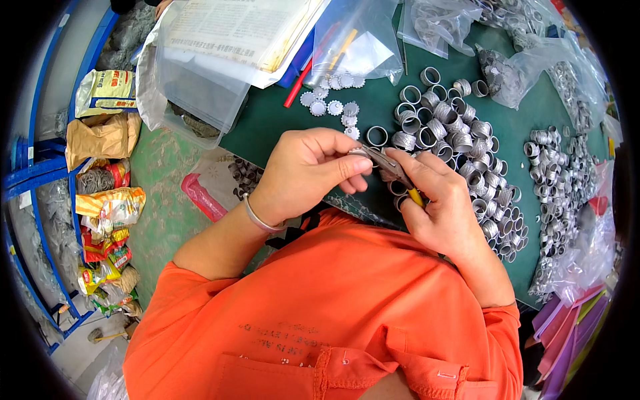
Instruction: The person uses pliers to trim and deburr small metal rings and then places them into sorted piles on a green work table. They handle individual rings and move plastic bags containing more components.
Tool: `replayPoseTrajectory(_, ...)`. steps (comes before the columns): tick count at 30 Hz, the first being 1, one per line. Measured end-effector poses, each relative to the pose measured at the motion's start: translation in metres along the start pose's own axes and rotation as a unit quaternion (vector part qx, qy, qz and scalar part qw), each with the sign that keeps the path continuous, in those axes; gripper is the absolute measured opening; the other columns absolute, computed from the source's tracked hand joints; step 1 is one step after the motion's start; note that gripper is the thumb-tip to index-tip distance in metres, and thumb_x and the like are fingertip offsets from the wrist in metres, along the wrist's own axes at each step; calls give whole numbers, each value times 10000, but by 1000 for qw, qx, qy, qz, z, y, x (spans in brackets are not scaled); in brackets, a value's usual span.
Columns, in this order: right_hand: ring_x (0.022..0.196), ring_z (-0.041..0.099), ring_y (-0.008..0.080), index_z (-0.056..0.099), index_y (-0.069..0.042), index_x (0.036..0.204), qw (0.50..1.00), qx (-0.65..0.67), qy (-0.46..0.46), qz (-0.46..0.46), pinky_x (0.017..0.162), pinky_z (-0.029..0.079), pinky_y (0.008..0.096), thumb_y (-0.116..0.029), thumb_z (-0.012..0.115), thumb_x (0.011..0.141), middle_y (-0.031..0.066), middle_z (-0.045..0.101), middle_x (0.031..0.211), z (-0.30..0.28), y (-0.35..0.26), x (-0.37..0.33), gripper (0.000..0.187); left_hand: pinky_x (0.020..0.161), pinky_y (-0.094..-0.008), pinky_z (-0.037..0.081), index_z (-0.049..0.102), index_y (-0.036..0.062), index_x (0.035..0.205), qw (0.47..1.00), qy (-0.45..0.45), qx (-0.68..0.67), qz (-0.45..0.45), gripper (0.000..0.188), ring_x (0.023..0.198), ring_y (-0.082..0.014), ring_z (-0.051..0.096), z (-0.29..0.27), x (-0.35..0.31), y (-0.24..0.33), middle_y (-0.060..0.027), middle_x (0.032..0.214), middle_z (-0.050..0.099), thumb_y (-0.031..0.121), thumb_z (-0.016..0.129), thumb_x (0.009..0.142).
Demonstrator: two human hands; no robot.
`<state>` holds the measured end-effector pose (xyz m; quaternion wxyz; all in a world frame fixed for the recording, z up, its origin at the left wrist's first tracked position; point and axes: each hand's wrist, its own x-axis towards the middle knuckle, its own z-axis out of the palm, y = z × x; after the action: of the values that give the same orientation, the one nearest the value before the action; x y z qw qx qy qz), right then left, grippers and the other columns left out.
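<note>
My right hand (440,193) is wrapped round a pair of pliers (395,168) with grey metal jaws and a yellow grip. The jaws point to the left, toward the fingertips of my left hand (310,163). Between that hand's thumb and forefinger is a small metal piece (360,153), mostly covered by the fingers and touching the plier tip. Pale toothed discs (318,107) lie just beyond my left hand. A big heap of short grey metal rings (460,127) spreads beside and beyond my right hand, and one ring (377,137) stands close to the plier jaws.
Smaller metal rings (560,187) are heaped at the far right of the green table (267,110). Plastic bags of parts (503,77) lie at the back. A red pen (298,83) and papers (233,33) lie back left. A blue shelf (33,177) holds packets at left.
</note>
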<state>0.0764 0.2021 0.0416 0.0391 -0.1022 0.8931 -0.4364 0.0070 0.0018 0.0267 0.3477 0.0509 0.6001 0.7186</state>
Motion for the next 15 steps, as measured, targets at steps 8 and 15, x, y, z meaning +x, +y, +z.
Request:
replayPoseTrajectory(8,606,534,254,614,-4,1133,987,140,-58,57,593,454,325,69,477,623,148,550,699,-2,-1,-1,532,546,-216,519,637,-42,846,994,-10,67,84,47,602,-80,603,-1,-7,-6,-53,734,640,3,623,846)
replayPoseTrajectory(15,650,476,77,625,-7,1153,882,380,-154,231,594,388,217,79,430,673,17,560,738,-3,2,-5,525,543,-221,517,628,-48,865,998,-28,32,54,58,610,-99,611,1,-7,-4,-79,755,644,10,619,863)
